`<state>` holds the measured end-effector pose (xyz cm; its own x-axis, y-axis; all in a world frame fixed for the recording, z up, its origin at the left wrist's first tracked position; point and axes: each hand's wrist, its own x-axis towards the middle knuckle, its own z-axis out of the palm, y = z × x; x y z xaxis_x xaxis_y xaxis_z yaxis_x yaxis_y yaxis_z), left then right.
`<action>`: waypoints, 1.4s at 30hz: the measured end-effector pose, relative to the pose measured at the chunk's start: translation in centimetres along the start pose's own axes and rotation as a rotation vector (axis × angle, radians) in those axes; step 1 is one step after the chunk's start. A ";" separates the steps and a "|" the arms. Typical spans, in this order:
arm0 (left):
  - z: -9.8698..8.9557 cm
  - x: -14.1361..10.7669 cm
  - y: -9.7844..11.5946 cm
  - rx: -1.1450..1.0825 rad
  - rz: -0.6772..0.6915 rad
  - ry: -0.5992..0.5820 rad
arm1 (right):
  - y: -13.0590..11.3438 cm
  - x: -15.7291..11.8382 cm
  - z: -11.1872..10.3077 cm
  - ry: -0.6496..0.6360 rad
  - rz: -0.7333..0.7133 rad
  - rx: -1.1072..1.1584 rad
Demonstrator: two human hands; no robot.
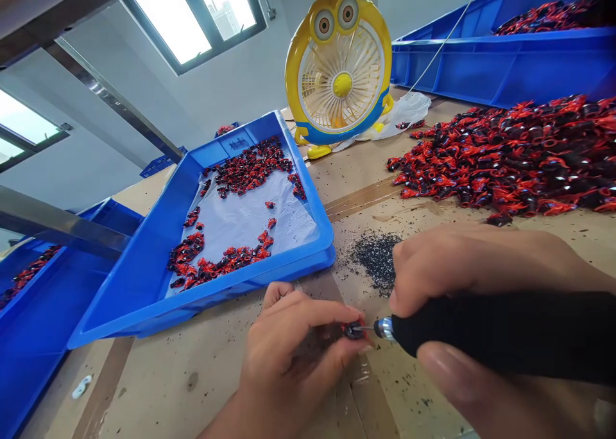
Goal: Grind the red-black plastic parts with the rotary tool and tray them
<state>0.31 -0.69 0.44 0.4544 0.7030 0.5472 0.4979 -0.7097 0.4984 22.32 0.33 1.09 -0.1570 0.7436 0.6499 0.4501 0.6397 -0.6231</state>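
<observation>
Black and red, the small, glossy moulded piece (355, 330) sits just off the near right corner of the blue plastic tray (322, 246), over the brown, tape-striped worktable (178, 381). The left hand (289, 336) pinches it between thumb and forefinger, its dark round opening turned towards the right hand (447, 266). That hand is wrapped round a thick black handheld tool (481, 330) with a silver collar (384, 328), and the thin metal bit (368, 328) reaches the opening; how deep it goes is hard to tell, as the fingers and some blur hide it.

The piece looks light and fairly stiff, probably plastic, and its smooth curved sides could turn under pressure — a hold on two opposite sides, fingertips back from the opening, should steady it best. Its thin red projections seem the fragile part and make poor grips. The tool looks heavier; its broad black body offers the surest hold, well behind the collar.

Black shavings (375, 259) lie beside the tray's near right corner. Similar red-and-black pieces (505, 156) are heaped beyond the right hand, and more line the tray's white plastic sheet (240, 221) — mostly towards its far and near edges.
</observation>
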 end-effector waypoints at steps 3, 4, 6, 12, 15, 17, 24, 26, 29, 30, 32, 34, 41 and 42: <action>0.0 0.0 0.0 0.000 0.002 -0.006 | 0.0 0.1 0.2 0.000 -0.005 0.007; 0.0 -0.1 -0.1 0.001 0.000 -0.009 | 0.0 0.1 0.4 0.000 -0.006 0.009; -0.1 -0.1 0.0 0.004 -0.009 -0.014 | 0.0 0.1 0.6 -0.001 -0.005 0.012; -0.2 0.0 0.2 0.029 -0.010 -0.024 | 0.4 0.1 1.0 -0.003 -0.011 0.021; -0.1 0.0 0.2 0.033 -0.010 -0.019 | 0.6 0.1 0.9 -0.005 -0.016 0.025; -0.1 0.0 0.2 0.030 -0.009 -0.006 | 0.6 0.0 0.9 -0.006 -0.019 0.029; 0.1 0.1 0.1 0.035 -0.009 0.012 | -1.2 0.0 2.2 0.128 0.060 0.098; 0.1 0.1 0.1 0.030 -0.005 0.024 | -1.8 -0.1 3.0 0.243 0.125 0.143; 0.2 0.1 0.0 0.027 0.001 0.033 | -2.2 -0.3 3.8 0.252 0.129 0.178; 0.2 0.1 0.0 0.025 0.001 0.035 | -2.2 -0.3 3.8 0.245 0.124 0.175; 0.2 0.1 -0.1 0.022 0.001 0.036 | -1.8 -0.3 3.4 0.244 0.123 0.160; 0.2 0.0 -0.1 0.022 0.004 0.039 | -1.2 -0.1 2.5 0.191 0.078 0.146; 0.2 -0.2 -0.1 0.035 -0.009 0.031 | 0.5 1.2 -0.8 -0.195 -0.188 0.048; 0.2 -0.3 -0.1 0.033 -0.015 0.032 | 0.5 1.2 -0.8 -0.170 -0.171 0.045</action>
<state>0.25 -0.78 0.10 0.4237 0.7110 0.5612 0.5285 -0.6972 0.4844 23.04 1.44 1.92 -0.3752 0.6434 0.6673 0.3653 0.7642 -0.5316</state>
